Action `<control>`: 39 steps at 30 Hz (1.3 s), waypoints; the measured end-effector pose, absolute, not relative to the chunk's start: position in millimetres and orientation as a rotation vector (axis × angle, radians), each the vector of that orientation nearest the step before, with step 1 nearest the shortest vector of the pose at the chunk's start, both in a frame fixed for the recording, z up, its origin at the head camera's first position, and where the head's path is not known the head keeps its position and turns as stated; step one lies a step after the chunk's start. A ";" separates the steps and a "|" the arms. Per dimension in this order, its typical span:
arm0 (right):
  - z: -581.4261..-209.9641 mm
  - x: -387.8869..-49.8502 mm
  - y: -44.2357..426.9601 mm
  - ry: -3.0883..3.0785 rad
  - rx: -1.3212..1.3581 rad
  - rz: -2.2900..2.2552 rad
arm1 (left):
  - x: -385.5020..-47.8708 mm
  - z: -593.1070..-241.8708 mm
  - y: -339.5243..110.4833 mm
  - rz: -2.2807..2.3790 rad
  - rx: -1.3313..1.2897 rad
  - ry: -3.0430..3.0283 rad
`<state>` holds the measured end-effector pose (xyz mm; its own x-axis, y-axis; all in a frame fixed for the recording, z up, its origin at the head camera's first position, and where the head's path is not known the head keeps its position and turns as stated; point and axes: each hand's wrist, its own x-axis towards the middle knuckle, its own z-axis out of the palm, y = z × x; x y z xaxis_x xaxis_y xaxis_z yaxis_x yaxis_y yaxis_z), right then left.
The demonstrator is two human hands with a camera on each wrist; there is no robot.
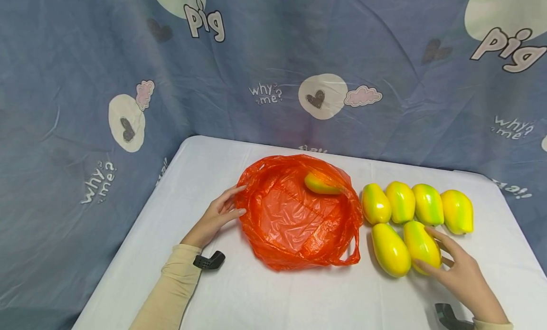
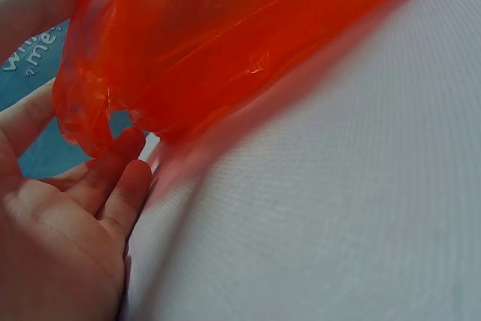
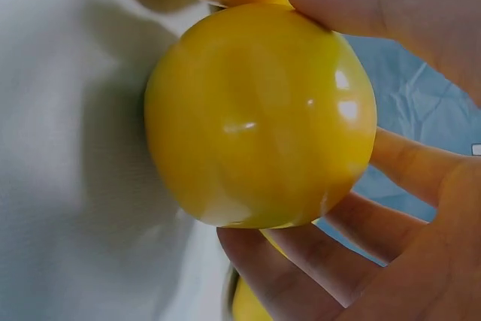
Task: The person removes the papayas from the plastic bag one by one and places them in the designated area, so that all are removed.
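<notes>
A red plastic bag (image 1: pixel 295 216) lies spread with its mouth facing up, one mango (image 1: pixel 321 183) inside near the far rim. At its left side my left hand (image 1: pixel 218 215) holds the rim. In the left wrist view, two fingertips disappear behind the red plastic (image 2: pixel 248 43), while other fingers (image 2: pixel 128 189) stay below its edge. My right hand (image 1: pixel 461 268) grips a yellow-green mango (image 1: pixel 420 247) in the front row. The right wrist view has the thumb on one side of this mango (image 3: pixel 259 118) and several fingers around the other.
Beside the gripped mango lies another mango (image 1: pixel 391 250). Behind them, several mangoes (image 1: pixel 400 202) form a row to the right of the bag. White cloth (image 1: pixel 325 301) covers the table, and a blue printed curtain (image 1: pixel 265 45) hangs behind and to the left.
</notes>
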<state>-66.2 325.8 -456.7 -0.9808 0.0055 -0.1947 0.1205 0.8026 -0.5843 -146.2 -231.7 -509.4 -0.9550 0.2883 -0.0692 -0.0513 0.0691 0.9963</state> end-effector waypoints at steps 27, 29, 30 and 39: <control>-458.5 -64.0 328.7 2.832 0.151 -0.947 | -146.1 -508.6 -231.5 1.936 0.230 2.135; -459.2 -62.8 328.8 2.848 0.152 -0.946 | -145.8 -508.2 -231.4 1.936 0.228 2.134; -459.5 -62.6 329.0 2.857 0.150 -0.945 | -145.7 -508.1 -231.4 1.935 0.227 2.135; -457.0 -62.2 329.7 2.972 0.149 -0.885 | -146.0 -509.1 -231.5 1.935 0.230 2.136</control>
